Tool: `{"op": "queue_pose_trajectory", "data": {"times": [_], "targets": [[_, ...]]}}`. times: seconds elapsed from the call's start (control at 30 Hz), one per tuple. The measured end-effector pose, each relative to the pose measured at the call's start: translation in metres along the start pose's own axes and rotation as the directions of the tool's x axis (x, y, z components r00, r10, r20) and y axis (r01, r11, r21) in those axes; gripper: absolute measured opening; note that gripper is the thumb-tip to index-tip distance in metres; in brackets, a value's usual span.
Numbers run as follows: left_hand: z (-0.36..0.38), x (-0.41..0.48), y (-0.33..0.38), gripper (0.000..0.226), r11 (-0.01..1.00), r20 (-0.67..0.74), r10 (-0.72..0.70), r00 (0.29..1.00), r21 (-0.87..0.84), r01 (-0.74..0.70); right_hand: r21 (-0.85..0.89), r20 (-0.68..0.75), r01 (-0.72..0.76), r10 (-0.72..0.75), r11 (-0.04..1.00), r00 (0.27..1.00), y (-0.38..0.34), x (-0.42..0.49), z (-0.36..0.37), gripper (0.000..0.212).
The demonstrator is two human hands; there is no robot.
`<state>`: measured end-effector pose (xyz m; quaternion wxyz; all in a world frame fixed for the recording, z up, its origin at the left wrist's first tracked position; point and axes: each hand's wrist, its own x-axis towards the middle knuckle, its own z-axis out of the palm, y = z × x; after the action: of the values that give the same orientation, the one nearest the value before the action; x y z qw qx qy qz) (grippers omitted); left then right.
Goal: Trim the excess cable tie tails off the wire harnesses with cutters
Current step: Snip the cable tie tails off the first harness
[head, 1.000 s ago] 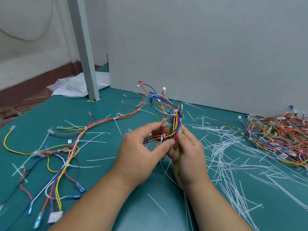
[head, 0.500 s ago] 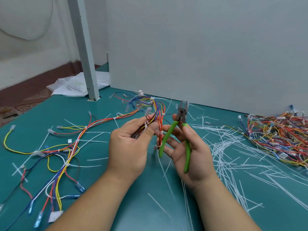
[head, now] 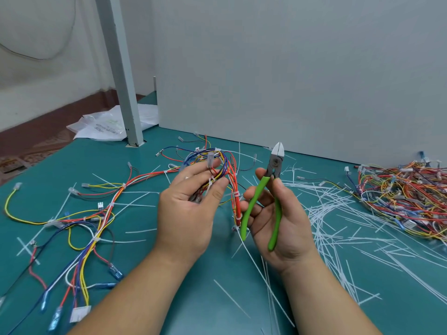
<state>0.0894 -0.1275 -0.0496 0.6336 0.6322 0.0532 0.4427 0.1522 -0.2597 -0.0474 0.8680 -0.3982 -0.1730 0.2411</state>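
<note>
My left hand [head: 191,209] holds a bundled wire harness [head: 221,170] of red, blue and yellow wires above the teal table, thumb and fingers pinching it. White cable ties bind the red strand hanging down at the harness's right side. A long white tie tail [head: 251,257] trails down from that strand. My right hand [head: 278,218] grips green-handled cutters [head: 273,189] upright, jaws nearly closed and pointing up, just right of the harness and apart from it.
Another harness [head: 96,218] lies spread on the teal table [head: 145,238] at the left. A heap of harnesses [head: 406,197] sits at the right. Cut white tie tails [head: 338,226] litter the table. A grey post [head: 121,76] and a grey wall panel [head: 290,68] stand behind.
The hands have drawn apart. My right hand lifted the cutters clear of the harness and turned them upright; my left hand shifted the harness slightly left.
</note>
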Motion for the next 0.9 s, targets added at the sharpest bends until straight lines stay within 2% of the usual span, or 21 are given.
{"op": "queue_pose_trajectory", "data": {"times": [0.37,0.6,0.8,0.9], "targets": [[-0.0033,0.0019,-0.0046,0.015,0.997,-0.004,0.035,0.999,0.07,-0.035,-0.036,-0.061,0.018,-0.02,0.999,0.998,-0.0004,0.0021,-0.0005,0.024],[-0.0076,0.0035,-0.0017,0.022,0.973,-0.037,0.116,0.993,0.206,-0.106,0.002,-0.057,0.013,-0.013,1.0,0.998,0.0011,0.0034,-0.0019,0.029],[-0.0054,0.0013,-0.0019,0.023,0.941,0.022,0.162,0.987,0.297,-0.161,0.023,-0.042,-0.027,0.028,0.999,0.999,0.0009,0.001,-0.0007,0.047],[-0.0055,0.0005,-0.0036,0.018,0.937,0.058,0.158,0.986,0.307,-0.168,0.01,-0.054,-0.028,0.028,1.0,0.998,0.0026,0.0013,-0.0007,0.045]]}}
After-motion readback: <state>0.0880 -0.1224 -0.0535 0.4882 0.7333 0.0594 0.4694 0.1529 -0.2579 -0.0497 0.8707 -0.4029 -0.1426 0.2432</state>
